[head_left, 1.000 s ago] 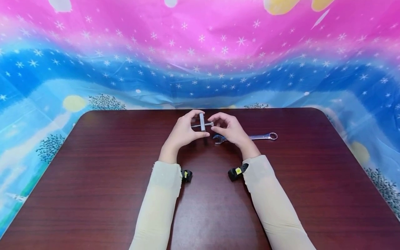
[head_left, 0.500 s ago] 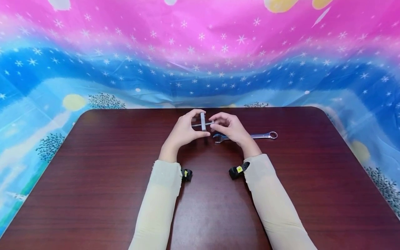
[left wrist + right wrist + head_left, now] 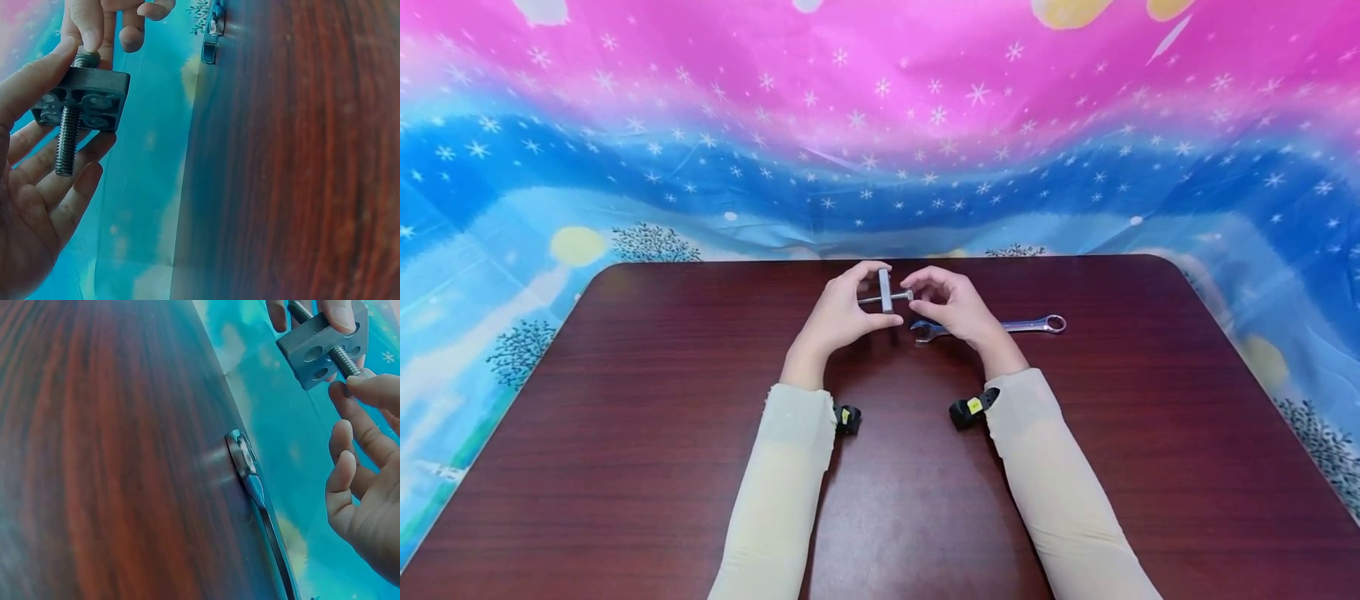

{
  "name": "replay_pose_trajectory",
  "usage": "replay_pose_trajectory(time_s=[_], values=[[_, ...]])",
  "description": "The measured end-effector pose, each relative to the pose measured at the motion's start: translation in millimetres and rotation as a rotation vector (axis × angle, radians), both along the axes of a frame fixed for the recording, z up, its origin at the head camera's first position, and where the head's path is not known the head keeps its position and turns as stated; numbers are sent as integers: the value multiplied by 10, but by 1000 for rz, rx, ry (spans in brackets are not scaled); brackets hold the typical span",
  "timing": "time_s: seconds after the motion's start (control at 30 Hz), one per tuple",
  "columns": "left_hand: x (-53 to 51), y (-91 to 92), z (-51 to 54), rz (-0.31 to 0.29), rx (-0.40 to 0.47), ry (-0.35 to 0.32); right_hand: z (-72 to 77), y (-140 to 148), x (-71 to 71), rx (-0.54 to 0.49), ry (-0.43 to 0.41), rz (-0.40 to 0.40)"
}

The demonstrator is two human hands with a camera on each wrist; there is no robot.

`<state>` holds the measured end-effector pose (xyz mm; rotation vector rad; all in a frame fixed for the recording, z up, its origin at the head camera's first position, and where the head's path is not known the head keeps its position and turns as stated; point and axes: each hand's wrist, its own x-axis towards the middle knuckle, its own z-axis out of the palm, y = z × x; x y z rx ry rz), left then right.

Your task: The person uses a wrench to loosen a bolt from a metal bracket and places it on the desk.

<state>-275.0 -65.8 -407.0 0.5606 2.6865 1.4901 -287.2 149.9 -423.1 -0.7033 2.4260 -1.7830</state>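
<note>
My left hand [image 3: 835, 315] grips a small grey metal block [image 3: 885, 292] by its edges, up above the table. A threaded bolt [image 3: 67, 144] passes through the block's middle, its plain end sticking out on the palm side. Several round holes surround the bolt in the block [image 3: 314, 353]. At the other end, my right hand [image 3: 957, 307] pinches the bolt's head between thumb and finger, its other fingers loosely bent. The head is partly hidden by the fingertips in the right wrist view. A combination wrench [image 3: 1036, 326] lies on the table just behind the right wrist.
The dark red-brown wooden table [image 3: 895, 500] has rounded far corners. A pink and blue cloth [image 3: 880, 167] with snowflakes hangs beyond its far edge. Black wrist cameras [image 3: 848, 419] are strapped at both sleeve cuffs.
My right fingers shift slightly around the bolt's head, which shows more now than half a second ago. The block tips a little and comes back; the wrench stays put.
</note>
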Motion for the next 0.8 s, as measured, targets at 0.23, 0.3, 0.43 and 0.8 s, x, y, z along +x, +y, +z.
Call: replay_pose_trajectory(time_s=[0.23,0.3,0.43,0.8], values=[[4,-3,5,-15,4,-3,5,19,6,-31,-68,12],[3,0,6,-19,2,-5,4,26,2,-33,-86,22],[9,4,5,-16,-2,-4,-12,25,-14,-32,-90,34],[-4,0,3,-21,-8,13,-4,-26,-11,-35,-49,9]])
